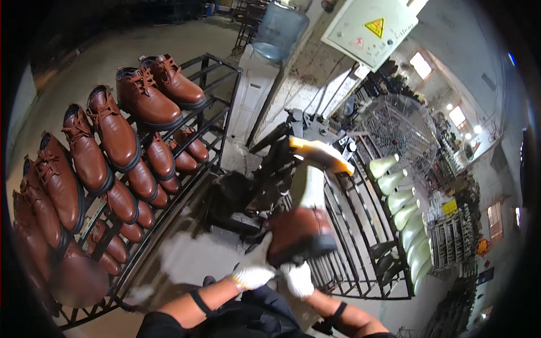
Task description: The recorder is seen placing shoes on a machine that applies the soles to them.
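A brown leather shoe point(298, 235) with a thick black sole is before me, its sole turned toward me. A pale shoe last point(309, 186) sticks out of its far end, reaching up beneath a yellow-orange bar point(322, 155) on a dark machine stand. My left hand point(253, 276), in a white knit glove, is closed on the shoe's left side. Gloved the same way, my right hand point(298, 280) grips the shoe's underside from below. The fingers of both hands are partly hidden by the shoe.
At left, a black metal rack point(217, 112) carries several brown lace-up shoes point(90, 152). At right, a rack point(366, 225) holds pale green shoe lasts point(403, 197). Behind stand a large fan point(397, 127), a water cooler bottle point(280, 31) and a grey electrical box point(366, 28).
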The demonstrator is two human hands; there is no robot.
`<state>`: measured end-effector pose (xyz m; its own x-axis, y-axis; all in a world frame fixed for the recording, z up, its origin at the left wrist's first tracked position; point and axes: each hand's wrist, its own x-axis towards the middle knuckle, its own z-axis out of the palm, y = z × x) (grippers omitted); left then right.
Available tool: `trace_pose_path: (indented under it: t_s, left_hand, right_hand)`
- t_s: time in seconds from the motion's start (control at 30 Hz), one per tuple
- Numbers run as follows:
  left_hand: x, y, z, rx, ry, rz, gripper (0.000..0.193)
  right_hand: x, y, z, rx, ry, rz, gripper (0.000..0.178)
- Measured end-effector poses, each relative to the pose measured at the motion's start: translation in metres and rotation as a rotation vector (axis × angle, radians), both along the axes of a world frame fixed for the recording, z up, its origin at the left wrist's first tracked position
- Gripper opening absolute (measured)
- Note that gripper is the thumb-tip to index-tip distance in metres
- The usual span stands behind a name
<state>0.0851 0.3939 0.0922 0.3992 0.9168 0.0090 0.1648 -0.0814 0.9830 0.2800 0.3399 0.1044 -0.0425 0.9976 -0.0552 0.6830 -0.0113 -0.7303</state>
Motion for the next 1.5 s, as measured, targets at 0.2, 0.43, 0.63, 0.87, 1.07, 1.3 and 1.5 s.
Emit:
trace_pose_path:
  t_s: [0.2,0.43,0.63,0.87,1.07,1.3,1.5]
  left_hand:
    - [-0.071,-0.026,-0.034,-0.486,-0.432,-0.340,0.113]
    - [-0.125,-0.075,-0.040,-0.371,0.019,0.355,0.092]
    - [-0.157,-0.142,-0.014,-0.085,0.097,0.660,0.083]
    - [-0.199,-0.161,0.001,-0.335,-0.314,1.596,0.040]
    - [-0.388,-0.114,-0.032,-0.015,0.940,1.628,0.053]
    - [-0.454,-0.010,-0.031,-0.427,0.949,1.235,0.060]
    - [-0.515,-0.186,-0.045,0.001,1.149,1.799,0.045]
  right_hand:
    - [0.019,-0.064,-0.025,-0.311,0.391,0.706,0.042]
    - [-0.061,0.021,0.040,-0.188,0.531,0.289,0.122]
    - [-0.124,0.059,0.000,-0.504,0.899,0.469,0.116]
    - [-0.151,0.046,-0.069,-0.772,0.839,0.447,0.110]
    - [-0.096,0.010,-0.125,-0.945,0.563,0.317,0.035]
    - [-0.080,0.014,-0.132,-0.970,0.351,0.223,0.044]
    - [-0.049,0.021,-0.167,-1.055,0.403,0.013,0.052]
